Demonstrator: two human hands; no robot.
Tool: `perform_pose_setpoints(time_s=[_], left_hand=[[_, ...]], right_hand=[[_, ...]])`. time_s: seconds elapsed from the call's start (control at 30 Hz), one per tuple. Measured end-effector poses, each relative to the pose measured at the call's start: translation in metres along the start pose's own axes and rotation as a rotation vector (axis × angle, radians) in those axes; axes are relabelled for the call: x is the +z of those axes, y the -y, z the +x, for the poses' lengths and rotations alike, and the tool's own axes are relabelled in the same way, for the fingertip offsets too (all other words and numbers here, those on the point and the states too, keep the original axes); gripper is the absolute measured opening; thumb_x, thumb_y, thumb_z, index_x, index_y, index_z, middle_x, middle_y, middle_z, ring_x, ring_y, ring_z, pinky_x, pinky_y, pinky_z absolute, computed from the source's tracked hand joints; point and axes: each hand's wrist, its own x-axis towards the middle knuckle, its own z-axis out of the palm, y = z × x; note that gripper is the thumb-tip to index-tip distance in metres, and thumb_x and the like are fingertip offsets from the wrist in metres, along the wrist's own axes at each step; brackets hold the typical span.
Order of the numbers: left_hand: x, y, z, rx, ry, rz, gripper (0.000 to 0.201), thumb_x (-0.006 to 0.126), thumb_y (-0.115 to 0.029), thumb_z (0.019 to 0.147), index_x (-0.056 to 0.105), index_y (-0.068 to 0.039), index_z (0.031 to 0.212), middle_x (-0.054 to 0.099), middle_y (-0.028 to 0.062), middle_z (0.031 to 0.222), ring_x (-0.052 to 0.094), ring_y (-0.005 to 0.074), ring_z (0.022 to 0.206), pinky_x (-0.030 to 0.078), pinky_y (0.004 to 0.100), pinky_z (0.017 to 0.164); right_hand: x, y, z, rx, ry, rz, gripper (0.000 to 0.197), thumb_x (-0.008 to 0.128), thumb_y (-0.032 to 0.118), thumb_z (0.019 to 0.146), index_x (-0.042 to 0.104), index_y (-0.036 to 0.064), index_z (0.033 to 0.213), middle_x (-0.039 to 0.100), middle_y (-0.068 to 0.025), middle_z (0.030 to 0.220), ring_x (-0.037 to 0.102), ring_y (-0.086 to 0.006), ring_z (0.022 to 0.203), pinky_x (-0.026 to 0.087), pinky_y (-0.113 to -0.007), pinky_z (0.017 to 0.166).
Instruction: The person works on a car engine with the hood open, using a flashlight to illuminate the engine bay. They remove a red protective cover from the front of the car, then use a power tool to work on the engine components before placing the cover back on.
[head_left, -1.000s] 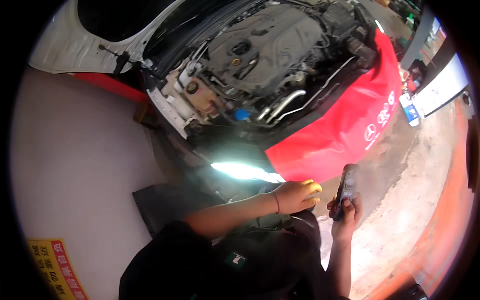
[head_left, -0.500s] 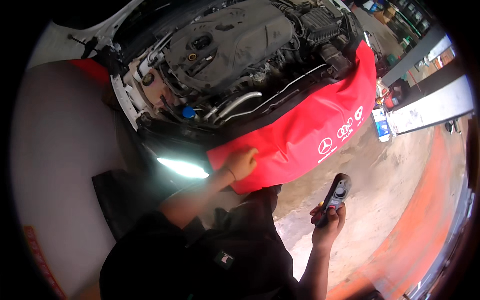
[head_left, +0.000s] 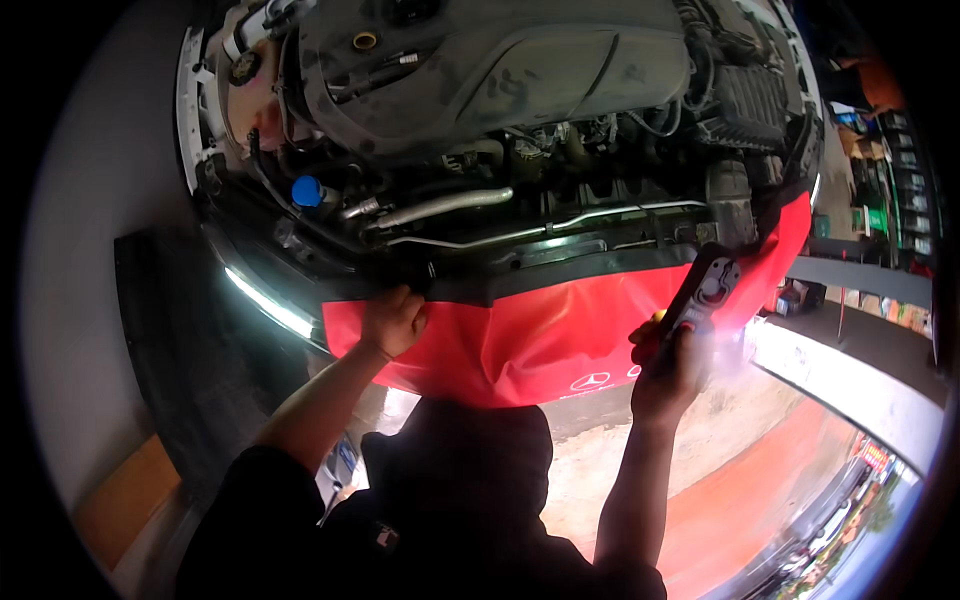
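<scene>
A red fender cover [head_left: 560, 330] with a black top edge drapes over the front of a car. My left hand [head_left: 395, 322] is at the left part of this cover, just below its black edge, fingers curled in and closed on the material. On the right, my right hand [head_left: 668, 375] grips a black handheld device [head_left: 708, 290] with a grey face, held upright in front of the cover. My thumb lies near a red spot on it. Whether the device is lit, I cannot tell.
Beyond the cover lies the open engine bay, with a dark engine cover [head_left: 500, 80], a blue cap [head_left: 308, 191] and a silver pipe [head_left: 450, 208]. A lit headlight [head_left: 268, 302] glows at the left. Shelves [head_left: 905, 180] and a white post [head_left: 850, 375] stand at the right.
My view has swung closer over the engine bay. My left hand has moved up to the cover's top edge, its fingers more curled. My right hand has raised the device toward the cover.
</scene>
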Motion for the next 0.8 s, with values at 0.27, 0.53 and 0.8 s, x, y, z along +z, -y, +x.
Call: perform_pose_setpoints(time_s=[0.27, 0.53, 0.8], left_hand=[[0.005, 0.001, 0.006, 0.051, -0.071, 0.127, 0.018, 0.071, -0.010, 0.067, 0.061, -0.012, 0.083, 0.051, 0.0074, 0.078, 0.056, 0.0276, 0.064, 0.047, 0.0390, 0.055], [0.002, 0.000, 0.003, 0.061, -0.048, 0.187, 0.021, 0.068, -0.006, 0.066, 0.058, -0.011, 0.084, 0.053, 0.0076, 0.079, 0.056, 0.0282, 0.063, 0.045, 0.0381, 0.054], [0.007, 0.001, 0.007, 0.043, -0.044, 0.153, 0.021, 0.070, -0.011, 0.065, 0.060, -0.011, 0.083, 0.051, 0.0078, 0.078, 0.055, 0.0276, 0.065, 0.045, 0.0388, 0.055]], right_hand=[[0.002, -0.089, 0.118, 0.171, 0.222, 0.033, 0.023, 0.055, 0.026, 0.094, 0.051, 0.0039, 0.100, 0.062, -0.0122, 0.075, 0.058, -0.0187, 0.059, 0.047, -0.031, 0.057], [0.013, -0.128, 0.142, 0.362, 0.423, 0.025, 0.029, 0.062, 0.029, 0.091, 0.053, 0.0026, 0.100, 0.063, -0.0117, 0.076, 0.059, -0.0183, 0.062, 0.047, -0.030, 0.057], [0.020, -0.131, 0.155, 0.356, 0.373, 0.076, 0.030, 0.062, 0.028, 0.089, 0.053, 0.0026, 0.102, 0.063, -0.0119, 0.078, 0.061, -0.0208, 0.065, 0.049, -0.032, 0.060]])
